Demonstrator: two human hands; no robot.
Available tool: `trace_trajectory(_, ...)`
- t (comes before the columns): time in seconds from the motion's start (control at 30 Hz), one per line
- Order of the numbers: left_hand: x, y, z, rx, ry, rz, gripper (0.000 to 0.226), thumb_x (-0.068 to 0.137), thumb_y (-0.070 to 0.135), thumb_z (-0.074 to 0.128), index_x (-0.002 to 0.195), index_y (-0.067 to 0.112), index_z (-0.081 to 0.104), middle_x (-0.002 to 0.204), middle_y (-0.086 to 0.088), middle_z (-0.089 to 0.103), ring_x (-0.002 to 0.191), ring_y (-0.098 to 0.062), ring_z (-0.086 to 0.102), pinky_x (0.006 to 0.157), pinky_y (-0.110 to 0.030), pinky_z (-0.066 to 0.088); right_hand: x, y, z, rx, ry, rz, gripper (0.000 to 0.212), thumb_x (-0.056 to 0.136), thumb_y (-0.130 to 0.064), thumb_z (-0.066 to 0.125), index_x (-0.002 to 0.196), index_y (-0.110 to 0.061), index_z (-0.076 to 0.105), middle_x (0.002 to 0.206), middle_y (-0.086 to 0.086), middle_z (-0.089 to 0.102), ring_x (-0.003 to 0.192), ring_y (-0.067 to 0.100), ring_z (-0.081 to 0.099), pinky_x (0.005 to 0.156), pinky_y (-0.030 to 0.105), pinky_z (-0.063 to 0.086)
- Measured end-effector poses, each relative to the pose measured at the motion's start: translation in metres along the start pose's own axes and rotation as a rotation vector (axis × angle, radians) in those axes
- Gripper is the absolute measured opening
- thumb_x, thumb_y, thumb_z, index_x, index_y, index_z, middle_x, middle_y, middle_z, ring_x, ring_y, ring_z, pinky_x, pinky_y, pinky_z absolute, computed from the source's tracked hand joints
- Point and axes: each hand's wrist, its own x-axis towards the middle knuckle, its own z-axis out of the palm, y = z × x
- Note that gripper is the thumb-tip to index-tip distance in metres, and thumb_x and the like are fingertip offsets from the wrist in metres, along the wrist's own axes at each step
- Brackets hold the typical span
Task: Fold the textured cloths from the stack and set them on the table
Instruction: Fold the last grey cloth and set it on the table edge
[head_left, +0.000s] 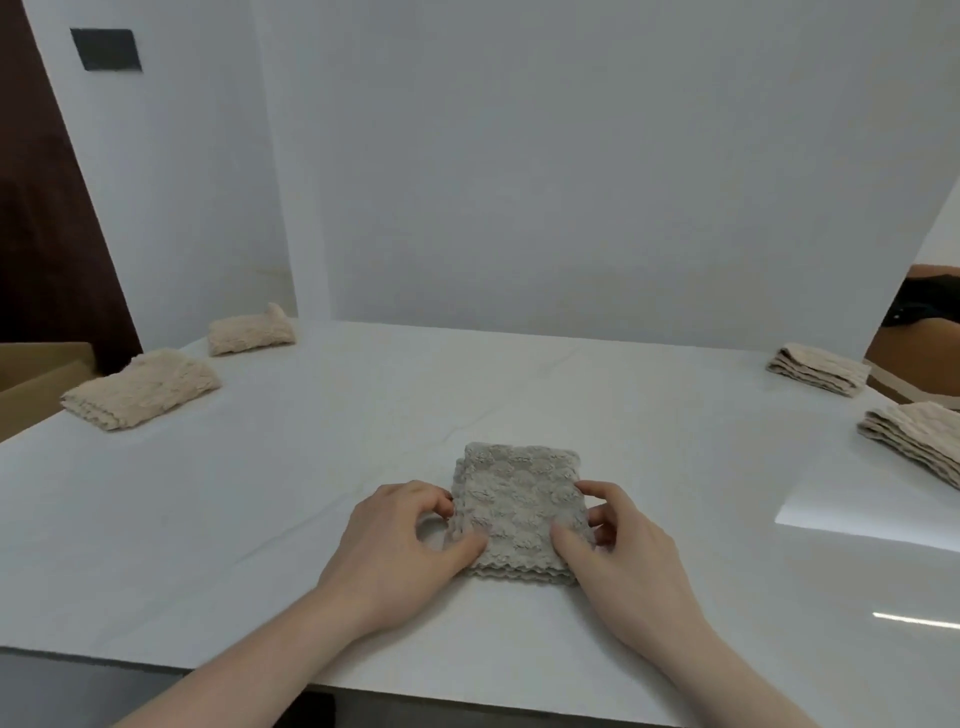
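Cloth (514, 512) pinched by both hands' thumb-and-finger grip.

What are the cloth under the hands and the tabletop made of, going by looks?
Cloth: looks like plush microfibre or terry, grey-beige, matte; raised scalloped tufts and wavy layered edges suggest a soft pile fabric. Exact fibre cannot be told.
Tabletop: looks like polished stone or a stone-look slab, white with faint grey veining; glossy, since window light reflects sharply at the right. Real marble or laminate is open.
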Motion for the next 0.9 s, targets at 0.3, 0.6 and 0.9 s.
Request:
trace_trajectory(0.3,-0.002,0.007,-0.006,-0.017,-0.061,0.032,0.024,0.085,0.062,0.067,0.087,0.041,0.055,0.097,0.03,0.057,0.109,0.005,0.048,0.093,-0.013,0.035,0.004,-0.007,-0.002,0.019,-0.001,0.088,0.046,0.077,-0.05,0.071,0.12,-0.05,0.055,0.09,-0.023,0.065,0.095,-0.001,0.06,0.097,0.036,0.049)
trace_trajectory(0.6,0.0,0.097,-0.058,-0.168,-0.366,-0.413,0.005,0.095,0.036,0.061,0.091,0.035,0.059,0.091,0.019,0.065,0.09,0.0,0.059,0.08,-0.024,0.051,0.015,-0.083,-0.059,0.202,-0.261,0.533,0.033,0.09,-0.026,0.07,0.123,-0.024,0.065,0.094,-0.015,0.069,0.086,0.003,0.068,0.065,0.01,0.049)
trace_trajectory(0.9,-0.046,0.198,-0.156,-0.434,-0.16,-0.741,0.014,0.089,0.025,0.072,0.096,0.021,0.06,0.093,0.005,0.069,0.062,0.0,0.058,0.058,-0.016,0.044,-0.024,-0.163,-0.152,0.345,-0.297,0.576,0.026,0.087,-0.023,0.075,0.11,-0.029,0.065,0.101,-0.005,0.072,0.079,0.013,0.074,0.07,0.029,0.061)
